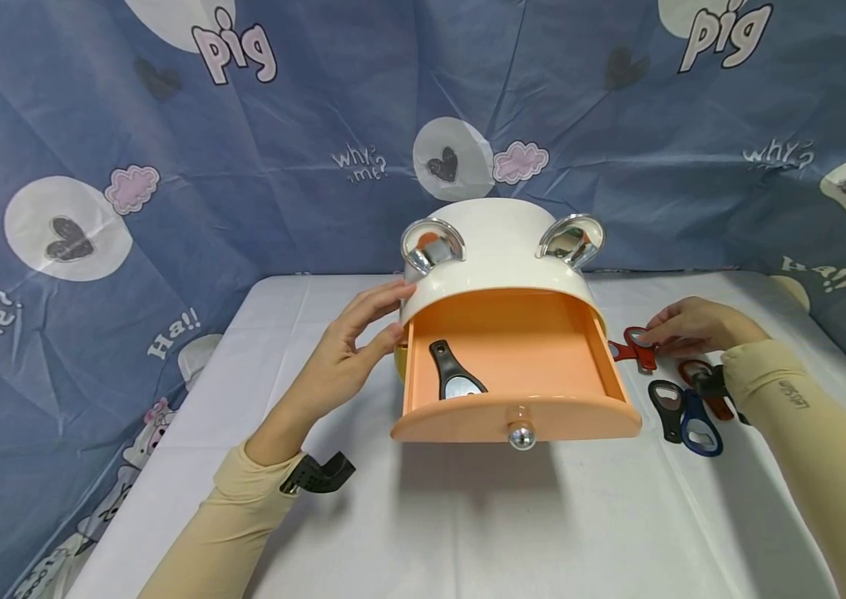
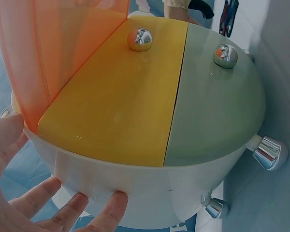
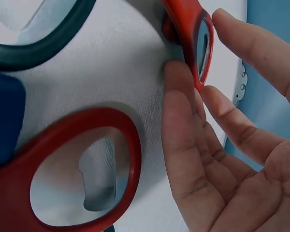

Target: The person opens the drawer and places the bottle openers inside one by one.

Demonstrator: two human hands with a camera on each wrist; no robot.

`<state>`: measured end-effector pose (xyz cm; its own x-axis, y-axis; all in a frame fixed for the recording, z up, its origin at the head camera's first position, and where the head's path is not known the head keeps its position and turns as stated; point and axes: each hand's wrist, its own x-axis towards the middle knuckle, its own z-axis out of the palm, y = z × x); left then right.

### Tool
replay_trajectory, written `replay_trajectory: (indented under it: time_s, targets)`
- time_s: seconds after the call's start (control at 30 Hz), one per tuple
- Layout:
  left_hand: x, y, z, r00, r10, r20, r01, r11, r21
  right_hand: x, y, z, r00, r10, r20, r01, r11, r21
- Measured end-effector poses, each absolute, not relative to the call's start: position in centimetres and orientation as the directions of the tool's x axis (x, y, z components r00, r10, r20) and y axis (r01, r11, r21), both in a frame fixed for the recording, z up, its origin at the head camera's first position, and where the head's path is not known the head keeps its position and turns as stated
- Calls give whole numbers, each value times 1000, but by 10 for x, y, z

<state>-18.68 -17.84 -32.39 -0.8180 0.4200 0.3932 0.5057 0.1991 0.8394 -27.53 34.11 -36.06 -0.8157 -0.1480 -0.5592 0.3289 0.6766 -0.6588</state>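
Observation:
A rounded white drawer box point(image 1: 497, 241) stands on the table with its orange drawer point(image 1: 527, 341) pulled out. Inside that drawer lies a bottle opener with a black handle point(image 1: 451, 364). My left hand point(image 1: 340, 366) rests against the box's left side, fingers spread along the white shell point(image 2: 150, 193). To the right of the box, my right hand point(image 1: 692, 326) pinches a red bottle opener point(image 1: 645, 351), which stands tilted between the fingers in the right wrist view. Another red opener point(image 3: 130, 145) lies near that hand.
Black point(image 1: 666, 408) and blue point(image 1: 701, 428) bottle openers lie on the white cloth right of the drawer, partly overlapping other openers. The box also has shut yellow point(image 2: 121, 101) and green point(image 2: 217, 106) drawers with round metal knobs. A patterned blue curtain point(image 1: 303, 216) hangs behind.

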Motion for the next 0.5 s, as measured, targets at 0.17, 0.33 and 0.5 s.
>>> replay_trajectory:
  time_s: [0.17, 0.33, 0.5]
  targets:
    - [-187, -179, -324, -816, 421, 395, 508, 197, 839, -275, 338, -363, -827, -124, -548, 327, 686, -649]
    - [-186, -179, -325, -817, 423, 393, 506, 196, 840, -275, 336, -364, -828, -126, -547, 335, 671, -662]
    - [-186, -178, -325, -816, 423, 393, 507, 198, 839, -277, 336, -365, -823, -129, -553, 337, 673, -658]
